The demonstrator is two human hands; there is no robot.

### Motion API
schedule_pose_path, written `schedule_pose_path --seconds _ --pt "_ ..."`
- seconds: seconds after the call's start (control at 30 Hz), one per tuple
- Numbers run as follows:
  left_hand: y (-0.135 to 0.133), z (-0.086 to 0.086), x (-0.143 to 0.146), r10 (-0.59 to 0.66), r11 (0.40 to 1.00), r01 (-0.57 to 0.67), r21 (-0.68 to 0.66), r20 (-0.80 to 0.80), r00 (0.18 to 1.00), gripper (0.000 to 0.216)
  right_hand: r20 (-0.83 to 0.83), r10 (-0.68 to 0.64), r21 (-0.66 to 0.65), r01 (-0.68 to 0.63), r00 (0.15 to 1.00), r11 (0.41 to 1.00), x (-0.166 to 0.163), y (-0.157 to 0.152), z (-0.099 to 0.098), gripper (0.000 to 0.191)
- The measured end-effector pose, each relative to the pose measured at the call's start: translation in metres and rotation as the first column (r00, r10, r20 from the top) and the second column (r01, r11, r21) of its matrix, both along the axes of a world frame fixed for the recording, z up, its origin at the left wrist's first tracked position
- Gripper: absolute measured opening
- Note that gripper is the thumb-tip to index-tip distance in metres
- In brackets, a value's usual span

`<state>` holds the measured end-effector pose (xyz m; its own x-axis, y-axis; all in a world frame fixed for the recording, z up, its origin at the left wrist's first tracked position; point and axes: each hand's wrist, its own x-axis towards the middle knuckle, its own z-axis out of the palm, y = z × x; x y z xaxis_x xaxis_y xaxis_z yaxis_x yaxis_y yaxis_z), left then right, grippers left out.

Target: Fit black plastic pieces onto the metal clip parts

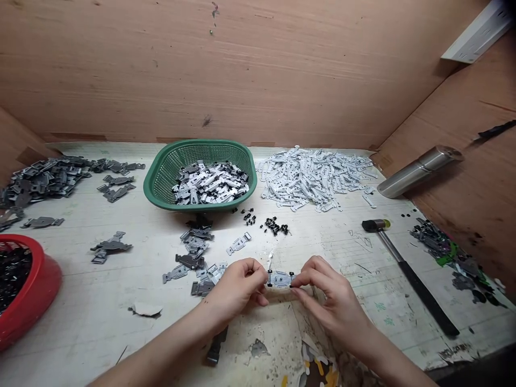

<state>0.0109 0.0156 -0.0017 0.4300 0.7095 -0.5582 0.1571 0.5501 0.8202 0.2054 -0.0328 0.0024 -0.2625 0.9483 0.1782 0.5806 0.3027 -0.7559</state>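
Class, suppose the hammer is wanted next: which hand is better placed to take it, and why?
Probably the right hand: it is nearer the hammer, which lies on that side. The left hand is farther off, beyond the grey part between them.

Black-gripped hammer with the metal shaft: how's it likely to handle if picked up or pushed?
The black-gripped hammer should be stiff: its slim metal shaft runs straight. Probably head-heavy, since the thick black-and-yellow head tops that shaft. Pushed, it would likely pivot rather than roll, as the head sits crosswise.
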Motion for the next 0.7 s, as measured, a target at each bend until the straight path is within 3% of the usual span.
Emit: schedule_pose_path --seconds 0.2,0.3,0.5,0.6,0.7 --pt "0.0 0.003 0.001 0.013 1.0 -0.013 -0.013 -0.004 1.0 0.019 -0.025 -0.037 -0.089 0.035 0.999 0.995 0.007 0.003 0.011 0.003" --pt "-0.001 0.002 0.001 0.019 0.999 -0.019 -0.034 0.012 1.0 0.019 -0.009 -0.066 -0.028 0.065 0.998 0.997 0.012 0.02 0.022 0.006" --pt "0.001 0.0 0.0 0.02 0.999 -0.019 -0.034 0.025 0.999 0.017 0.112 0.125 0.092 -0.136 0.986 0.986 -0.005 0.077 0.026 0.01" --pt "0.006 0.002 -0.002 0.041 0.998 -0.041 -0.037 0.001 0.999 0.018 0.235 0.026 0.129 -0.058 0.972 0.99 -0.005 0.107 0.016 0.011" --pt "0.009 0.004 -0.004 0.058 0.997 -0.058 -0.057 -0.006 0.998 0.02 0.308 -0.1 0.161 0.052 0.946 0.986 0.014 0.129 0.002 0.012"
